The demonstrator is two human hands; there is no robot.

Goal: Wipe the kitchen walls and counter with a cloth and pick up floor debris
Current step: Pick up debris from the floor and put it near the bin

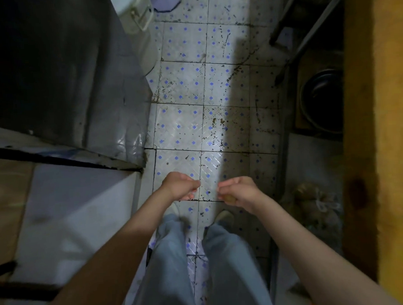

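I look straight down at the tiled floor point(184, 82), white with blue dots and flecked with dark debris point(220, 121) along the middle and right. My left hand point(180, 186) hangs over the near tiles, fingers loosely curled, nothing visible in its grip. My right hand point(237, 191), just beside it, curls round a small brownish thing point(229, 198) I cannot identify. A dark pot point(321, 100) sits far right beneath the yellow desk point(387, 117).

Two hands are counted: left hand point(179, 186), right hand point(239, 190). Two trouser legs point(193, 270) and one shoe point(224, 217) are seen. One dark pot point(322, 97) and one knotted bag point(316, 199) are recorded.
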